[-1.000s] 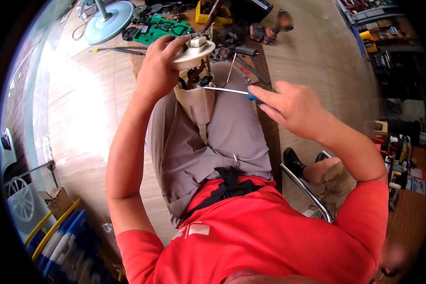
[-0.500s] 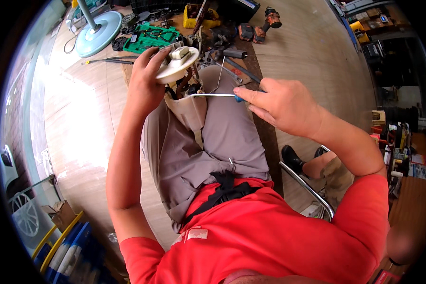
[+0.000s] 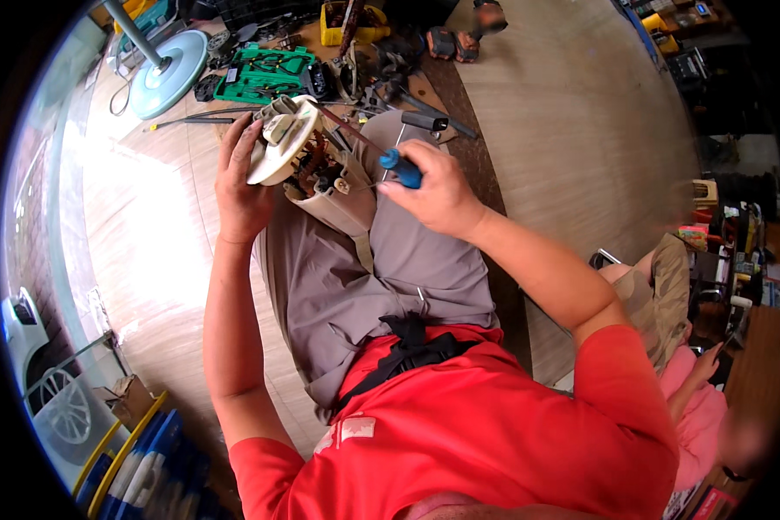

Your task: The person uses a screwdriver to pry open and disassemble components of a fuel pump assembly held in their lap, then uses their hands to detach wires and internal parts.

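1. 1 white canister sits over the grey trousers, long axis slanting down-right from its lid.
2. Left hand, nearer: fingers grip the lid's rim.
3. Right hand, just right: fingers wrap a blue screwdriver.

There is 1 screwdriver and 1 flanged assembly.

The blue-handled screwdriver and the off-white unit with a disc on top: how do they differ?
Colour: the screwdriver has a bright blue handle; the off-white unit is pale, with dark and brownish parts showing below its disc.
Size: the screwdriver is slim; the unit is far bulkier.
Hold: the right hand grips the screwdriver's handle; the left hand holds the unit at its disc.
Shared: both are hand-held.
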`<state>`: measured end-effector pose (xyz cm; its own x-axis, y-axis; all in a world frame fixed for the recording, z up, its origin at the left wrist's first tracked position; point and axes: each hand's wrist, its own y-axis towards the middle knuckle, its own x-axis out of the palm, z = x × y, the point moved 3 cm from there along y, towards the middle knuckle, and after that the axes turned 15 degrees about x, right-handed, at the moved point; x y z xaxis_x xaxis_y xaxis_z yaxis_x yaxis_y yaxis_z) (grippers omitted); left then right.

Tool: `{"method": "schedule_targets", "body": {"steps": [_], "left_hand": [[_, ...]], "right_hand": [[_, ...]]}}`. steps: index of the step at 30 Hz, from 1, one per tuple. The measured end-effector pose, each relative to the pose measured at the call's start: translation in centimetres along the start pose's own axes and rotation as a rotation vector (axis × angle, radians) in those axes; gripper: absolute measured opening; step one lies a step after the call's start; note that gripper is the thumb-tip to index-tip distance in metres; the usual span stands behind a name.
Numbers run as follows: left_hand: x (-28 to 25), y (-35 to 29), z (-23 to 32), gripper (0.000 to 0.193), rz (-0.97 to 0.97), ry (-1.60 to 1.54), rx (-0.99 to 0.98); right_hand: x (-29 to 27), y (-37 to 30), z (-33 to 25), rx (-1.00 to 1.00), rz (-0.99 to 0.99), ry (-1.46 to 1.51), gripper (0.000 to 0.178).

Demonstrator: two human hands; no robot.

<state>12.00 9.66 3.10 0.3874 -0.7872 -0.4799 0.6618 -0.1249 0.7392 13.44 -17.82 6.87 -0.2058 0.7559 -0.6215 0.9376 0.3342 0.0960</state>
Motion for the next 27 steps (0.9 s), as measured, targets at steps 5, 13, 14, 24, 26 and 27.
{"method": "schedule_targets", "body": {"steps": [5, 13, 14, 24, 26, 27], "left_hand": [[0.4, -0.6, -0.7, 0.066, -0.004, -0.028, -0.023], [1.3, -3.1, -2.9, 0.078, 0.028, -0.068, -0.161], [1.5, -3.2, -3.0, 0.076, 0.057, -0.166, -0.226], [3.4, -1.7, -5.7, 0.076, 0.082, -0.708, -0.505], [3.9, -1.7, -7.1, 0.074, 0.064, -0.710, -0.531], [4.2, -1.7, -7.7, 0.074, 0.061, -0.734, -0.557]], "right_hand": [[2.9, 1.1, -0.5, 0.271, -0.010, 0.108, 0.035], [4.4, 0.5, 0.8, 0.252, -0.037, 0.007, 0.036], [4.1, 0.3, 0.5, 0.301, -0.069, 0.007, 0.036], [1.8, -1.5, 0.0, 0.503, -0.153, 0.304, 0.044], [0.7, -2.4, -1.0, 0.458, -0.155, 0.337, 0.033], [0.5, -3.0, -1.3, 0.451, -0.145, 0.426, 0.031]]}}
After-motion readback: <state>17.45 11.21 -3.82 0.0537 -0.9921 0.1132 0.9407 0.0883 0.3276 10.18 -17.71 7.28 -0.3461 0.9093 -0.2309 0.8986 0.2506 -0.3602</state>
